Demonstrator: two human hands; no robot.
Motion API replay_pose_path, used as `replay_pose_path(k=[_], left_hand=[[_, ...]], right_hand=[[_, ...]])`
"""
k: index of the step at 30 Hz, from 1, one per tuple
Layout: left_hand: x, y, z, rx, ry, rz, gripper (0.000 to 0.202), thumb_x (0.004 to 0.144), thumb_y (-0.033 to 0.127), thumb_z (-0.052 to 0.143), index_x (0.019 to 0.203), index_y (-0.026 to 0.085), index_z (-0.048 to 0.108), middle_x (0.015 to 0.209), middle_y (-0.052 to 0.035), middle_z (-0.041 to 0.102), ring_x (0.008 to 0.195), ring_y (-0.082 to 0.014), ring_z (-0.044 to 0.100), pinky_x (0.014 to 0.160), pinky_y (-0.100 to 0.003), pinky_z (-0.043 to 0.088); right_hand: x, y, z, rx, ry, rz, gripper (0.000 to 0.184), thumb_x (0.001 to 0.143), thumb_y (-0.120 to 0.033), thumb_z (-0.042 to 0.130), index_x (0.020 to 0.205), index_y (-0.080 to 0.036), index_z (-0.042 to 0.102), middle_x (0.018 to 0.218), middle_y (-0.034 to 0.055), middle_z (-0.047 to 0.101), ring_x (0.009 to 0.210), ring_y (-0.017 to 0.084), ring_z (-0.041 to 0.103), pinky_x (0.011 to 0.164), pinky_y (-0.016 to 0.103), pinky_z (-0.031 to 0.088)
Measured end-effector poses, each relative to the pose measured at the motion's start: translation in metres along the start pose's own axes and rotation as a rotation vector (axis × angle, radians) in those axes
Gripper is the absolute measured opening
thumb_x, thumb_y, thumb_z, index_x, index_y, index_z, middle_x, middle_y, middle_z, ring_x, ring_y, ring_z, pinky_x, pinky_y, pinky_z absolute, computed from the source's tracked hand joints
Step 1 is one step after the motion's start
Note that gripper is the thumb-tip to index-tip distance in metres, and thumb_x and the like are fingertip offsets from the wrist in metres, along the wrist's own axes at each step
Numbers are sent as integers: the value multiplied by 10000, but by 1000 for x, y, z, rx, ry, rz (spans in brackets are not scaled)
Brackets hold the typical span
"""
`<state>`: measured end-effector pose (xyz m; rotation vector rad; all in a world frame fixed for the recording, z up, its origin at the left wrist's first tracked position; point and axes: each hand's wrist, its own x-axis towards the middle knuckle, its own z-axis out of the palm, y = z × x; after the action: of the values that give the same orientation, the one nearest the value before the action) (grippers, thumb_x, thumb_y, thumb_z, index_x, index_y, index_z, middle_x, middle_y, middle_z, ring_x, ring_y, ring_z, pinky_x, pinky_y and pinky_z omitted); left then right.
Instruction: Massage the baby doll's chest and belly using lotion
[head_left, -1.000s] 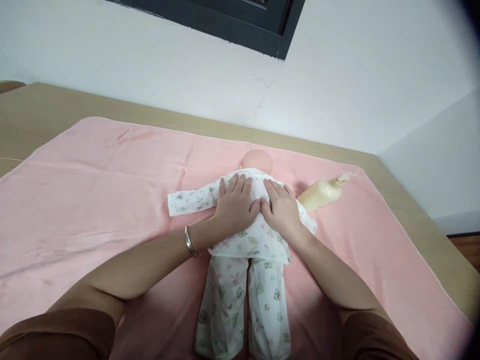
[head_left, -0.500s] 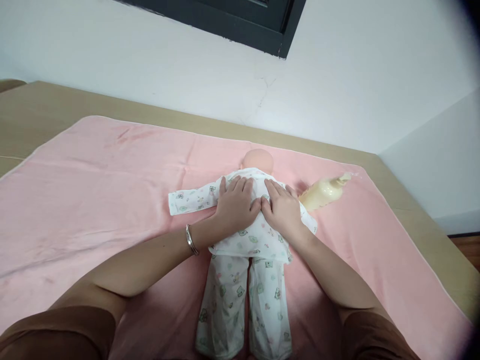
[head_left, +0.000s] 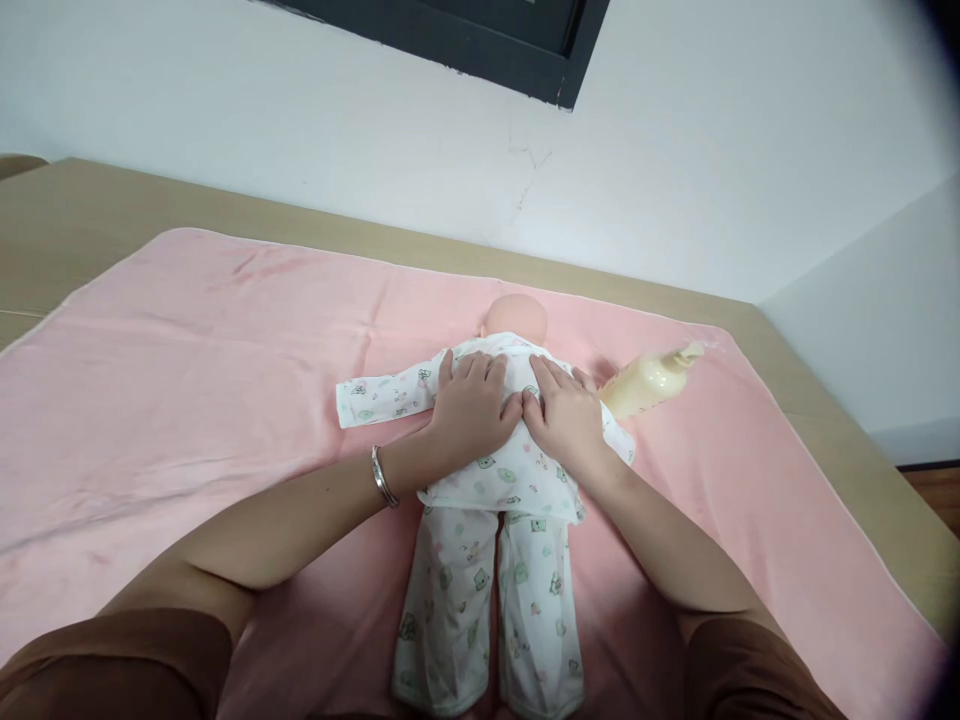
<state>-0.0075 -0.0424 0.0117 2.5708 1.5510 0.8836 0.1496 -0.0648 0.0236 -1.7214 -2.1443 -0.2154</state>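
Observation:
A baby doll (head_left: 516, 318) lies face down in a white printed top (head_left: 517, 485) and matching trousers (head_left: 450, 610), its bare head pointing away from me. My left hand (head_left: 472, 405) rests flat on the left side of its upper back, fingers stretched out. On the right side of the back lies my right hand (head_left: 566, 415), likewise flat and open. The two thumbs meet, or nearly so, over the middle of the back. Beside the doll's right-hand sleeve, a pale yellow pump bottle (head_left: 649, 383) lies tilted on its side.
Under the doll a pink blanket (head_left: 187, 400) is spread over a wooden table (head_left: 135, 195). Behind the table rises a white wall (head_left: 420, 150) with a dark framed panel (head_left: 510, 60) and a thin crack. Another wall stands at the right.
Both hands keep the same place on the doll's back. The whole view has shifted very slightly; nothing else visibly differs.

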Motion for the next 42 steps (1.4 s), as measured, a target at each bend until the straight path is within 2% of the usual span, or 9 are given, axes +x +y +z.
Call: replay_pose_path(k=[13, 19, 21, 24, 27, 32, 35, 39, 42], left_hand=[[-1, -1, 1, 6, 24, 16, 455, 891, 361, 485, 1275, 120, 525, 1170, -152, 611, 1147, -316, 527, 1132, -581, 253], [-1, -2, 2, 21, 84, 60, 391, 906, 345, 483, 1216, 120, 562, 1079, -145, 628, 1073, -305, 550, 1104, -558, 295], [-2, -2, 2, 28, 132, 99, 311, 911, 316, 479, 1132, 131, 598, 1003, -132, 636, 1018, -289, 562, 1082, -535, 327], [-4, -2, 3, 55, 204, 192, 176, 909, 263, 483, 876, 166, 626, 827, -86, 623, 881, -249, 573, 1053, -498, 359], [-6, -1, 2, 84, 243, 258, 196, 900, 230, 487, 741, 183, 591, 744, -56, 606, 790, -218, 566, 1047, -493, 358], [-10, 3, -3, 51, 184, 201, 181, 904, 232, 467, 929, 181, 639, 918, -93, 663, 941, -258, 599, 1115, -558, 276], [-10, 5, -3, 35, 115, 151, 240, 906, 238, 460, 1072, 178, 623, 1084, -129, 653, 1066, -291, 583, 1140, -585, 239], [-6, 5, -1, 16, 69, 118, 359, 912, 248, 444, 1239, 145, 546, 1322, -168, 552, 1246, -317, 492, 1112, -540, 322], [-5, 3, -2, 29, 88, 187, 293, 914, 225, 429, 1145, 152, 593, 1193, -148, 617, 1173, -293, 539, 1128, -539, 312]], right_hand=[[-1, -1, 0, -19, 3, 5, 481, 936, -278, 400, 1392, -144, 467, 1377, 128, 581, 1290, 252, 525, 1106, 472, 293], [-2, 1, 4, -42, 57, -20, 459, 948, -289, 419, 1367, -122, 507, 1335, 143, 613, 1252, 260, 563, 1101, 474, 324], [-4, 2, 5, -53, 102, -45, 426, 960, -294, 424, 1327, -118, 554, 1305, 140, 636, 1225, 259, 588, 1100, 459, 342], [-10, -1, 4, -59, 166, -99, 358, 962, -261, 442, 1229, -124, 636, 1241, 119, 680, 1173, 249, 627, 1102, 434, 367], [-16, -6, 2, -59, 199, -144, 314, 942, -213, 464, 1151, -127, 681, 1201, 105, 702, 1151, 250, 642, 1106, 426, 388], [-19, -9, 2, -19, 153, -111, 363, 940, -205, 431, 1219, -117, 646, 1273, 128, 658, 1229, 275, 592, 1137, 477, 371], [-11, -2, 4, 55, 47, -87, 447, 937, -222, 408, 1348, -111, 542, 1428, 151, 526, 1368, 287, 452, 1161, 524, 328], [-3, 7, 7, 134, -60, -104, 553, 924, -243, 386, 1459, -103, 390, 1555, 151, 342, 1473, 292, 254, 1180, 570, 264], [-5, 3, 5, 106, -32, -116, 518, 932, -227, 370, 1423, -75, 436, 1515, 168, 409, 1447, 287, 318, 1186, 552, 267]])
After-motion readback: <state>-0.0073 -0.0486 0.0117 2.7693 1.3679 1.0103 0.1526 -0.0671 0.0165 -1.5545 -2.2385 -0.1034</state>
